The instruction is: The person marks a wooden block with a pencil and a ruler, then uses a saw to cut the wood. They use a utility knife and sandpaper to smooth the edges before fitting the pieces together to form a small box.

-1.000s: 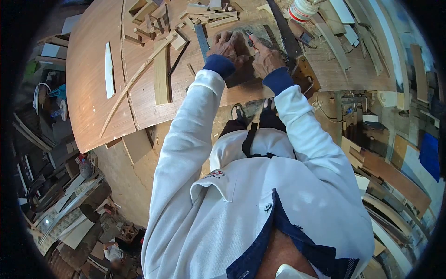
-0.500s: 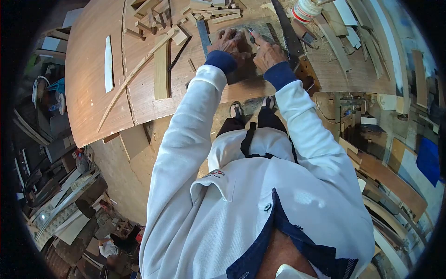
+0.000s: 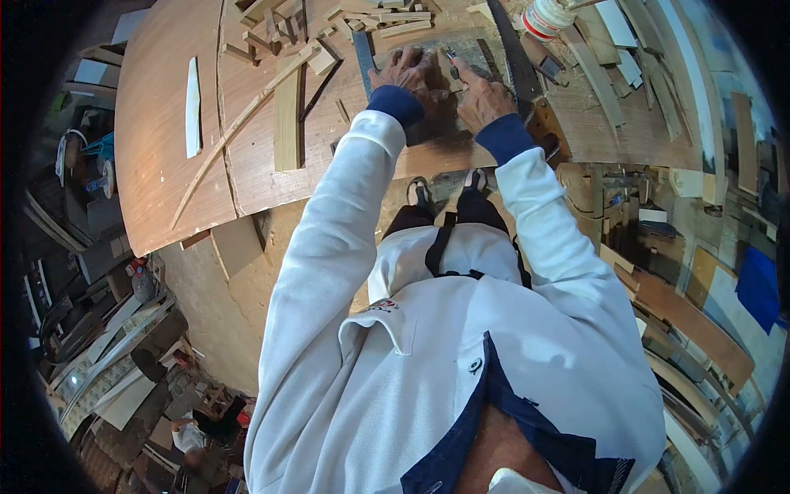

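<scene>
My left hand [image 3: 406, 70] lies with spread fingers on a dark flat piece [image 3: 440, 128] at the table's near edge. My right hand [image 3: 484, 99] is closed on a small cutter-like tool [image 3: 452, 64], which points up and away from me over the same piece. Just left of my left hand lies a dark metal ruler [image 3: 363, 62]. A saw [image 3: 514, 53] with a wooden handle [image 3: 543, 125] rests to the right of my right hand.
On the wooden table [image 3: 164, 123] lie a long thin strip [image 3: 239, 132], a board [image 3: 288, 119], a white strip [image 3: 192, 107] and small wood blocks [image 3: 403, 16]. A white tub [image 3: 545, 18] and long slats [image 3: 592, 78] are at the right. A person [image 3: 191, 436] is at the lower left.
My right hand has shifted slightly to the right and toward me with the tool. My left hand has stayed nearly in place, its fingers a little more spread.
</scene>
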`<control>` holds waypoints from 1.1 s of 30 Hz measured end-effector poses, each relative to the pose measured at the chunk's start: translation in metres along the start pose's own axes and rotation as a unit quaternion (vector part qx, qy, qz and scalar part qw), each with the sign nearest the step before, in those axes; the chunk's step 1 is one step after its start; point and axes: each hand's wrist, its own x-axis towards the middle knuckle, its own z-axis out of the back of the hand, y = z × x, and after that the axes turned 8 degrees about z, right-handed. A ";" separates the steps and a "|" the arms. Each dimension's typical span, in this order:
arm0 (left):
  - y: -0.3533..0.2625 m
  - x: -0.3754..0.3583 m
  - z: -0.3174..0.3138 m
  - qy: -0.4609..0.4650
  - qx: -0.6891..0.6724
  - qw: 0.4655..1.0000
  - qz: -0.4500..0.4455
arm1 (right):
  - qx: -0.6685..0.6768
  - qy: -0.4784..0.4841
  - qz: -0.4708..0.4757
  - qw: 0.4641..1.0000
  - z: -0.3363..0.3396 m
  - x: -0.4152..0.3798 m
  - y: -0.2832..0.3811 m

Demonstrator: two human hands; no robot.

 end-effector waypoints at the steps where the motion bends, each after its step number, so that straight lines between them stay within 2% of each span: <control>1: 0.003 0.001 -0.007 -0.032 0.020 0.999 -0.012 | 0.038 0.000 -0.027 0.999 -0.006 0.001 -0.005; 5: 0.004 0.001 -0.013 -0.097 -0.004 0.995 -0.015 | -0.045 0.039 0.047 0.997 0.022 -0.004 0.013; 7: 0.001 0.001 -0.005 -0.022 0.009 1.000 -0.005 | -0.009 0.087 -0.020 0.996 0.043 -0.004 0.029; 14: -0.001 0.000 -0.005 -0.029 0.026 0.999 0.004 | -0.023 0.090 -0.014 0.996 0.049 -0.007 0.031; 16: -0.002 -0.001 -0.002 -0.032 0.003 0.999 0.006 | 0.032 0.104 -0.008 0.994 0.048 -0.008 0.025; 20: -0.003 0.000 0.002 0.008 0.012 1.000 0.011 | 0.029 0.069 -0.022 0.997 0.029 -0.018 0.011; 22: -0.005 -0.001 0.001 -0.001 0.029 1.000 0.014 | 0.021 0.009 0.091 0.996 0.019 -0.020 0.001; 23: -0.006 -0.001 0.001 -0.002 0.028 1.000 0.013 | 0.020 0.008 0.090 0.996 0.016 -0.022 -0.005; 25: -0.005 -0.003 0.004 -0.009 0.022 1.000 0.009 | 0.003 0.057 0.017 0.998 0.041 -0.019 0.021; 29: -0.005 -0.001 0.003 -0.018 0.016 1.000 0.009 | -0.055 0.074 0.057 0.994 0.028 -0.018 0.008; 32: 0.001 0.000 -0.004 -0.031 0.002 1.000 0.003 | -0.047 0.028 0.052 0.997 0.018 -0.020 -0.001; 33: 0.002 0.001 -0.005 -0.047 -0.015 0.999 -0.003 | -0.013 0.014 0.076 0.997 0.026 -0.018 0.000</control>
